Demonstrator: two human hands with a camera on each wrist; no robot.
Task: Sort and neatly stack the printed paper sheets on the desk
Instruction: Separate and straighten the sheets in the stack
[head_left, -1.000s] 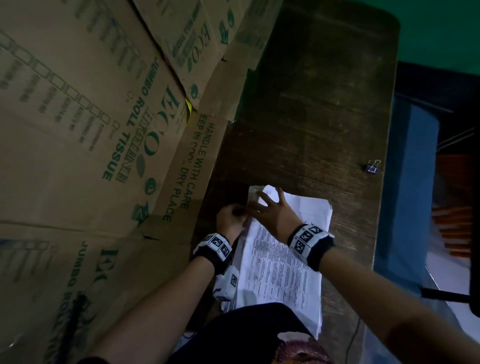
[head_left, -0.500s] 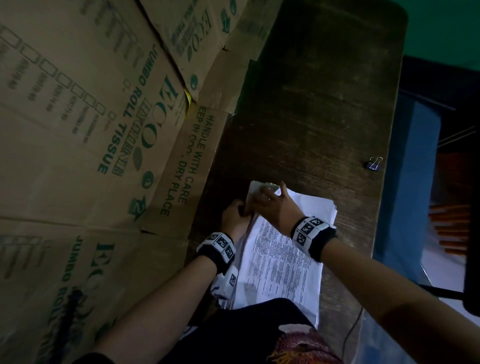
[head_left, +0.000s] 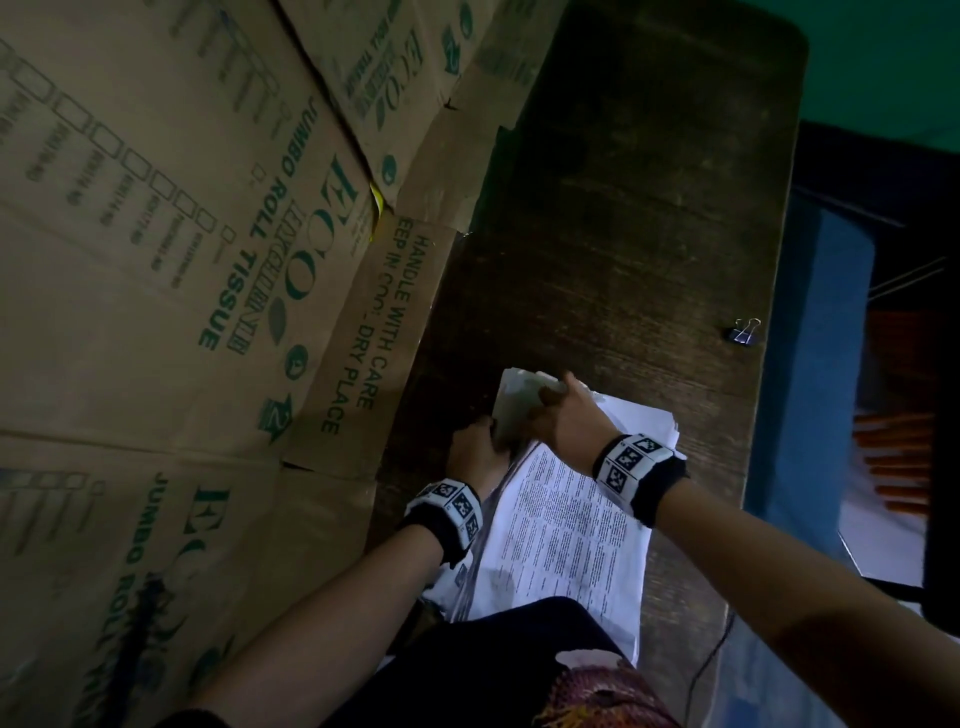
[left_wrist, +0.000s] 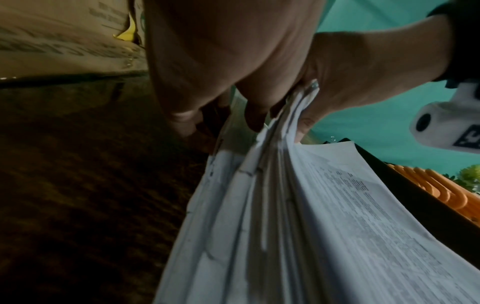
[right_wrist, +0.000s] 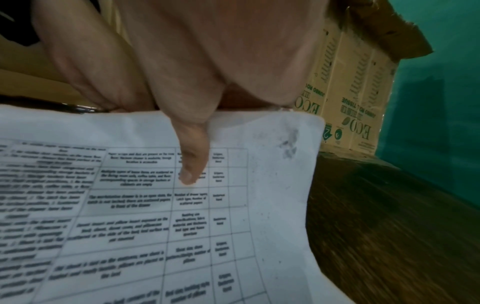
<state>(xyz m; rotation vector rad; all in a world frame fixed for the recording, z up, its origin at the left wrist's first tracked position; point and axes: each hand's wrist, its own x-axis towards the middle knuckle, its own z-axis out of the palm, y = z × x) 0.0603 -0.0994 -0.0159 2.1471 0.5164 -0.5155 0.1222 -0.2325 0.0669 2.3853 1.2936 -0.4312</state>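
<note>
A thick stack of printed paper sheets (head_left: 561, 525) lies on the dark wooden desk (head_left: 623, 234), close to my body. My right hand (head_left: 558, 415) grips the far left corner of the upper sheets and bends it up, thumb on the printed table (right_wrist: 187, 172). My left hand (head_left: 470, 452) is at the stack's left edge, fingers curled against the fanned sheets (left_wrist: 259, 205); whether it holds any is unclear. The fanned edges look uneven.
Large cardboard boxes (head_left: 182, 260) printed "jumbo roll tissue" stand along the desk's left side. A black binder clip (head_left: 744, 332) lies near the right desk edge. Beyond that edge are a blue surface (head_left: 810, 364) and orange items (head_left: 893, 457).
My right hand has curled round the far corner of the upper sheets and lifted it higher. The left hand stays at the left edge. The view has shifted slightly.
</note>
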